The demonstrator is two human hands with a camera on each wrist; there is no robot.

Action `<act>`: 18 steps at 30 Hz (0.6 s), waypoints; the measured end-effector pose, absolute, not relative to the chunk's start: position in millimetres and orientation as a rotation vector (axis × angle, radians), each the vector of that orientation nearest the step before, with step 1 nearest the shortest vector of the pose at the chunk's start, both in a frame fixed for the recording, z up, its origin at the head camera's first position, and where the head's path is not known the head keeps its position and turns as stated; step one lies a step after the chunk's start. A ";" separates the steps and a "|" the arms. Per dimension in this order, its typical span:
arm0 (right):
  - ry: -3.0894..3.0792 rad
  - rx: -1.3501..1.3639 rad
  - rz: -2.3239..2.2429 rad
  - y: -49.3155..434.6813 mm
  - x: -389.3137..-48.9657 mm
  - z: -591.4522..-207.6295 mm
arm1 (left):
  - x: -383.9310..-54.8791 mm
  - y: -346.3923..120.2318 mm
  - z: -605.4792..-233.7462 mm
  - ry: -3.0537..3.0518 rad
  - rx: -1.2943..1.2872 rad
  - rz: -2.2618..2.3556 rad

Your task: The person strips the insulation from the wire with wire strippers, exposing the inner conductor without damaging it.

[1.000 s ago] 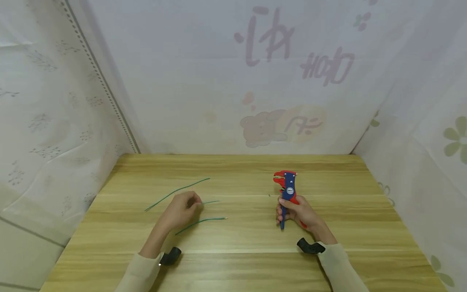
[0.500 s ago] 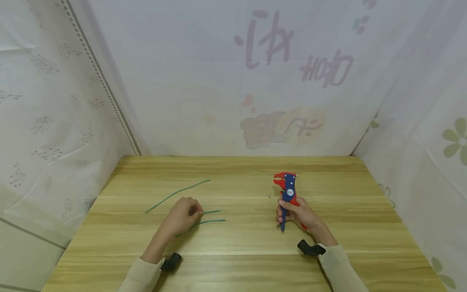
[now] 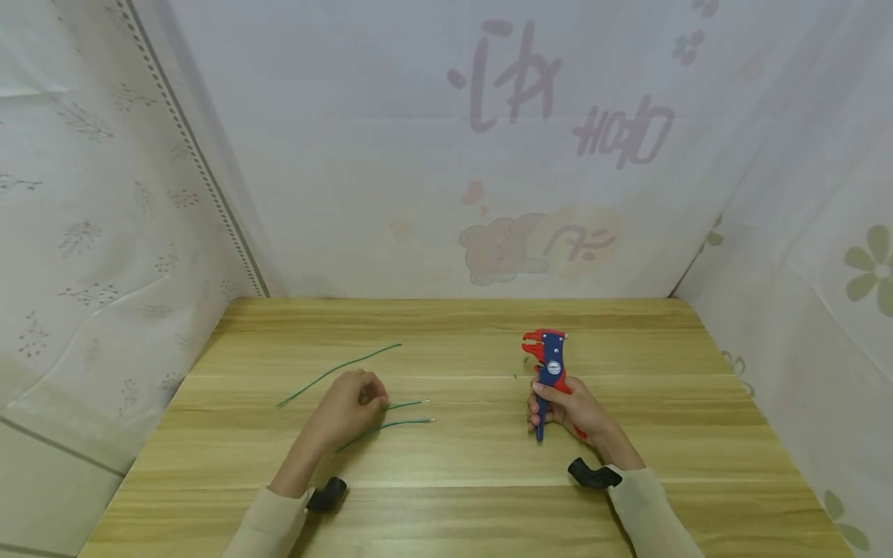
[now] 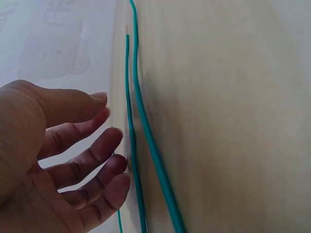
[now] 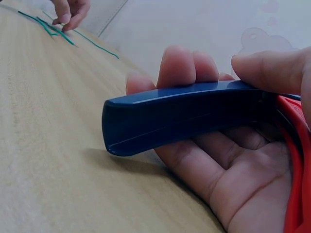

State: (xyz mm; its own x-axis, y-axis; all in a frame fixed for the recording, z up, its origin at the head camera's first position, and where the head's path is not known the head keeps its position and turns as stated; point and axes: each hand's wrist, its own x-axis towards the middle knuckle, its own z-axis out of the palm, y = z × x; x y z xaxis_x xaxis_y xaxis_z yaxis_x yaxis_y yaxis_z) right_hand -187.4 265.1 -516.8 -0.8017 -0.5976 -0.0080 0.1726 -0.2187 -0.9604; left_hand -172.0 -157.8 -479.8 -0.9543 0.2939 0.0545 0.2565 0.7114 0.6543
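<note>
- Middle green wire (image 3: 408, 404) lies on the table (image 3: 446, 465), left of centre, its bare tip (image 3: 426, 401) pointing right.
- Left hand (image 3: 349, 411) is over that wire, fingers loosely bent and holding nothing; whether a fingertip touches it cannot be told. A light touch on the green covering, clear of the bare tip, would probably handle it best.
- Near green wire (image 3: 408, 421) runs just beside it; far green wire (image 3: 342, 364) lies beyond the hand. Good spacing should prevent tangles.
- Right hand (image 3: 575, 407) grips the red-and-blue wire stripper (image 3: 554, 353) at right, thumb along its blue handle (image 5: 180, 116). An easy, unsqueezed hold seems wise.
- Small green scraps (image 3: 515, 377) lie left of the tool, best avoided.
</note>
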 end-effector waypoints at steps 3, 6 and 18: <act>1.550 -0.502 -2.056 265.1 -187.5 -517.3 | -176.7 -159.4 -480.2 2.874 0.461 1.092; 1.550 -0.499 -2.056 265.1 -187.2 -517.4 | -181.6 -161.4 -480.7 2.900 0.462 1.108; 1.567 -0.451 -2.053 263.9 -185.6 -514.3 | -201.2 -172.5 -477.0 2.988 0.404 1.162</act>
State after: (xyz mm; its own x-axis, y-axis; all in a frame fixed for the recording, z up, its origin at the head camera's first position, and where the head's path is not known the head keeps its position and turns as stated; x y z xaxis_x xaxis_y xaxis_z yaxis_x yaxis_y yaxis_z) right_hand -185.6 263.9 -514.3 -0.8130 -0.5805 -0.0452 0.1967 -0.2007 -0.9597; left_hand -201.2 -172.5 -477.0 -0.9647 0.1987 0.1729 0.2633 0.7108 0.6522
